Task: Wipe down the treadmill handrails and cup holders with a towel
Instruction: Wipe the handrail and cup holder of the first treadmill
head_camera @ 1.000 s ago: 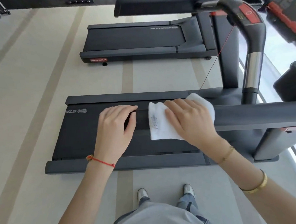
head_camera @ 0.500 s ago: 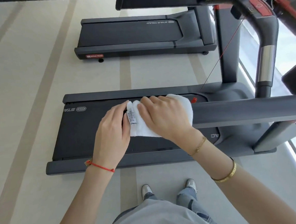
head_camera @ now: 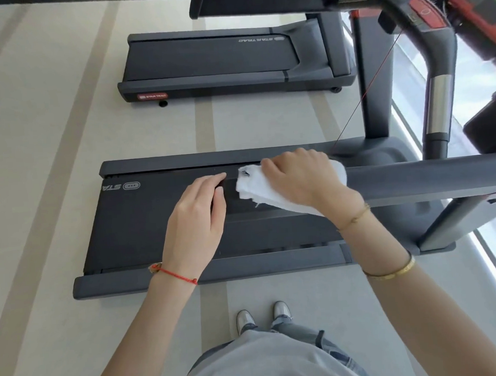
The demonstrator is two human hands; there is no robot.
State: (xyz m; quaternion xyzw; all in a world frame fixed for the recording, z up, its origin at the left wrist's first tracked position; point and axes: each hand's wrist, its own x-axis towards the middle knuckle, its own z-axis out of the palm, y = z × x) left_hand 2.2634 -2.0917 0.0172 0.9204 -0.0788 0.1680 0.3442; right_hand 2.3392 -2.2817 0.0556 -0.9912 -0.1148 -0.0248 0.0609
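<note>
Looking down from the head view, I see the near handrail point(head_camera: 430, 177) as a dark bar whose long axis runs left to right across the picture, from the console side at right to its free end under my hands. My right hand point(head_camera: 298, 179) lies on top of it with the white towel point(head_camera: 252, 189) wrapped beneath; the fingers point(head_camera: 271, 165) are curled over the cloth and press it against the bar, close together. The towel's loose edge points left, toward the rail's end. My left hand point(head_camera: 196, 219) grips the end of the same rail just beside the towel, apart from it by a narrow dark gap; its fingers lie close together and bend over the far side, the thumb point(head_camera: 220, 193) on the near side. The unwiped length, as I judge it, lies to the right of the right hand, so that hand is the nearer one for the next stroke along the bar. Count: one towel, two hands, two treadmills, the near one point(head_camera: 156, 221) below me and a second point(head_camera: 220, 60) beyond. One far handrail point(head_camera: 260, 0) shows at top. I can pick out no cup holder with certainty.
</note>
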